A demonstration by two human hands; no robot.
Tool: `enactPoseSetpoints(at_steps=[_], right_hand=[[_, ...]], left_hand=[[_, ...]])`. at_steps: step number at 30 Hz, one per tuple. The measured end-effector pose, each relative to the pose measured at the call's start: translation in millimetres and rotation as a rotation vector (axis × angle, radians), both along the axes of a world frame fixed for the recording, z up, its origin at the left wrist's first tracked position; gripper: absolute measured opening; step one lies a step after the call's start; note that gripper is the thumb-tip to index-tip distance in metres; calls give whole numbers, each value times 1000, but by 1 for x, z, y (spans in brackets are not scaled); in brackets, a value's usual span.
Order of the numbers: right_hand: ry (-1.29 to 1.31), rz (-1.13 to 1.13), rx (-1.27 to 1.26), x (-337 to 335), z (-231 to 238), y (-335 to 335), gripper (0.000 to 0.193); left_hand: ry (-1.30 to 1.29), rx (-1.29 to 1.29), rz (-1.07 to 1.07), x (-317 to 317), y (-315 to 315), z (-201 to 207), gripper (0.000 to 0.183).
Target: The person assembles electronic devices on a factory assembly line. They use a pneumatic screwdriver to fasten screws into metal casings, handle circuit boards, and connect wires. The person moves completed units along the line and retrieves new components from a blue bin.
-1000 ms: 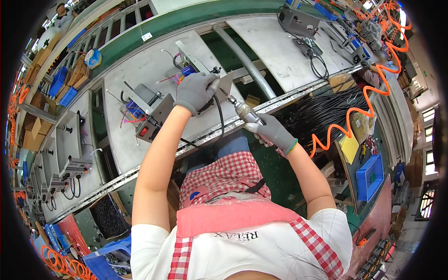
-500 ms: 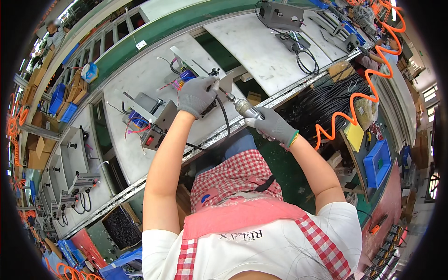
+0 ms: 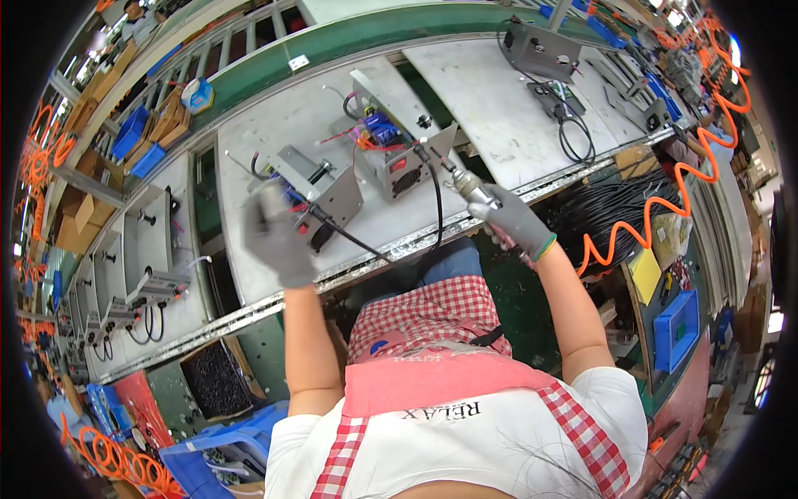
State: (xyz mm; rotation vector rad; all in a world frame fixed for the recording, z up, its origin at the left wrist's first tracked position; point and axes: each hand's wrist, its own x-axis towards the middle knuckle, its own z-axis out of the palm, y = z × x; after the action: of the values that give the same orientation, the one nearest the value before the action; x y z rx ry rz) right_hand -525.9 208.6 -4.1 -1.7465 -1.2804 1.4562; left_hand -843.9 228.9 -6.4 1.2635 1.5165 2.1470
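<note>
My right hand, in a grey glove, is wrapped round a silver power screwdriver. Its bit points up and left, close beside a grey metal housing with a black power cord, a blue part and coloured wires. To the left, a second grey metal housing of the same sort rests on the white work board, with its own black cord. My gloved left hand hovers at this second housing's near left side, partly covering it. Motion smears its fingers.
Several grey housings stand in a row on the left. Another housing with a coiled cord sits at the far right of the bench. An orange coiled air hose hangs at right, near a blue bin and a bundle of black cables.
My left hand has let go of the right housing and moved left and nearer, to the other one. The screwdriver stays in my right hand. The whole view has shifted somewhat.
</note>
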Motion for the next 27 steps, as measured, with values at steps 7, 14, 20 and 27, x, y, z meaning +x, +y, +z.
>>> enactPoseSetpoints(at_steps=[7,14,20,27], right_hand=[[-160,130,82,-10,-14,116,44],[-73,202,220,-31,-35,197,32],[42,-42,253,25,-66,91,33],[168,-236,91,25,-67,-47,28]], left_hand=[[-17,-1039,-18,-194,35,-165,39],[-274,-1272,-326,-176,62,-171,25],[-929,-988,-805,-100,-11,-118,24],[-1415,-613,-678,3,36,-52,36]])
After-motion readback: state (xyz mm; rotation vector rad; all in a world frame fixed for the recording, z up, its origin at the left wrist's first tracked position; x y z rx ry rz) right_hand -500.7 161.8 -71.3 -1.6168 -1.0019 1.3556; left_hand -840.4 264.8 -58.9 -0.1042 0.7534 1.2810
